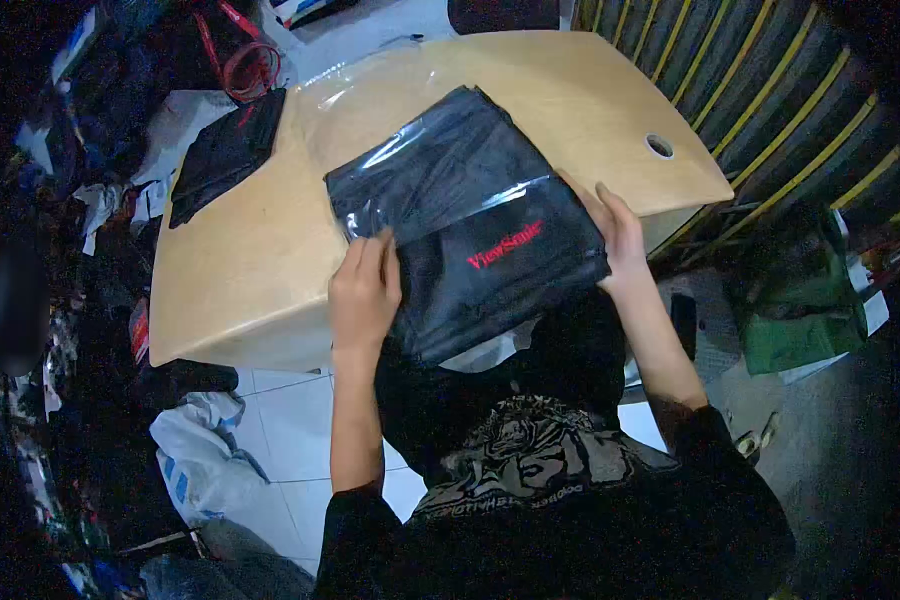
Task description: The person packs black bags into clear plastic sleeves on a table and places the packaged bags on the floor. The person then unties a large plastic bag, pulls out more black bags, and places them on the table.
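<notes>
A folded black cloth item [500,240] with red lettering lies slanted over the table's near edge, towards my body. A clear plastic bag [450,165] covers its far part, and the bag's shiny edge crosses the cloth just above the lettering. My left hand [365,285] is closed, pinching the bag's edge at the left side. At the right side my right hand [618,235] grips the cloth, thumb up along the edge and some fingers hidden beneath. Whether the cloth is a garment or a bag I cannot tell.
The light wooden table [240,290] has a round hole [659,146] at right. Another folded black item [228,155] lies at its left edge, and clear plastic [370,90] at the back. A striped shutter [760,90], a green bag [800,300] and a white sack [205,455] surround it.
</notes>
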Tool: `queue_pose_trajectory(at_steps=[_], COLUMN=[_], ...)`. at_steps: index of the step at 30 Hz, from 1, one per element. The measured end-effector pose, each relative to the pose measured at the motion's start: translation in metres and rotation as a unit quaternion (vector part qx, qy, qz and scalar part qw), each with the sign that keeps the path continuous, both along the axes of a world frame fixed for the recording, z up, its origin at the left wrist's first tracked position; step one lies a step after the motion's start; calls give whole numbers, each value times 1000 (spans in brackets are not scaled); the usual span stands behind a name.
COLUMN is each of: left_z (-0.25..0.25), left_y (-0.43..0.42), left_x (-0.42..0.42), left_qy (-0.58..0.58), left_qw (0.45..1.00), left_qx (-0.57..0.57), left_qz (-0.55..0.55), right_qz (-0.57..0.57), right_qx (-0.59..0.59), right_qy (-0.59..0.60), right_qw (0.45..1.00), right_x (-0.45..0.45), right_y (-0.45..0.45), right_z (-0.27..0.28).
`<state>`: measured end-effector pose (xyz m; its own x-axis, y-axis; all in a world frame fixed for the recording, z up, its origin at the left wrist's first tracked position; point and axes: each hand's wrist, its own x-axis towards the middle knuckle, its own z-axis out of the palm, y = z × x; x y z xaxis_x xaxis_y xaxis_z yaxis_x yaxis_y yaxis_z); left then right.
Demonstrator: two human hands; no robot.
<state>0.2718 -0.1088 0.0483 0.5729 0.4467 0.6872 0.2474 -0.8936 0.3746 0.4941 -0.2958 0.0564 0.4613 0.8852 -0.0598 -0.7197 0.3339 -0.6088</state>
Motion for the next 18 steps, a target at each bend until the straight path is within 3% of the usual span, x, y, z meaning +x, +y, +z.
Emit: queue_pose_trajectory(at_steps=[3, 5, 7, 8, 11, 12, 16, 18], left_z=[-5, -12, -18, -20, -17, -15, -1, 12], left_y=[1, 1, 2, 1, -3, -4, -18, -29], left_x=[-3, -7, -9, -7, -3, -3, -1, 0], left_qy=[13, 12, -3, -8, -13, -2, 6, 3], left_qw=[999, 999, 999, 998, 999, 1000, 999, 999], left_qx=[-34, -25, -11, -8, -8, 8, 22, -1], left_qz=[30, 46, 52, 62, 45, 24, -30, -50], right_qz=[-56, -27, 38, 90, 79, 3, -95, -130], right_qx=[5, 13, -91, -110, -222, -218, -55, -34], right_qy=[26, 126, 79, -29, -69, -32, 83, 46], right_qw=[998, 992, 992, 989, 969, 975, 990, 990], right_x=[-35, -53, -77, -84, -76, -67, -34, -68], right_y=[-41, -62, -77, -81, -67, -65, -41, -15], right_z=[-44, -59, -62, -63, -28, -36, -66, -16])
